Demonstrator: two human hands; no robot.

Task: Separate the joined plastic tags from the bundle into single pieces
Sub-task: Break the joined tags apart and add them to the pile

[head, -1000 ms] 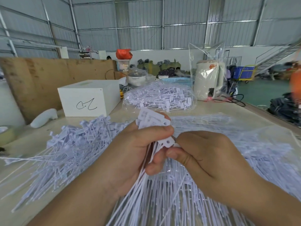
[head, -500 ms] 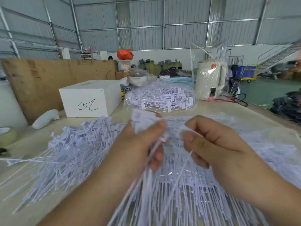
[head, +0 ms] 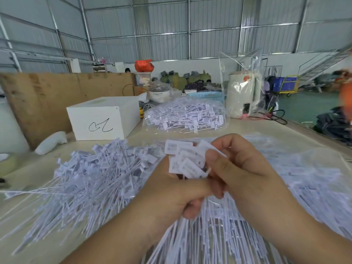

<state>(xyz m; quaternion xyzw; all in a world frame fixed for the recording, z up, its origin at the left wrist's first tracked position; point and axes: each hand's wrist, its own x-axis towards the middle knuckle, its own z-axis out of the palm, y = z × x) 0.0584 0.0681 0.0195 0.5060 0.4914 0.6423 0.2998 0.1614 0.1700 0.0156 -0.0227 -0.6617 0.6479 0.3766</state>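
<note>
My left hand (head: 171, 195) covering the stems of the bundle (head: 185, 161) I grip, printing on its tag heads too small for me to read, loose tags (head: 91, 180) smeared by blur, both my forearms cut off at the bottom edge, orange figure (head: 345, 96) blurred at the right edge.

Both hands (head: 207, 180) grip tag bundle (head: 185, 161) (white)

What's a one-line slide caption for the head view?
Left hand grips a bundle of joined plastic tags while right hand pinches one tag at its top, loose tags piled on the table.
</note>
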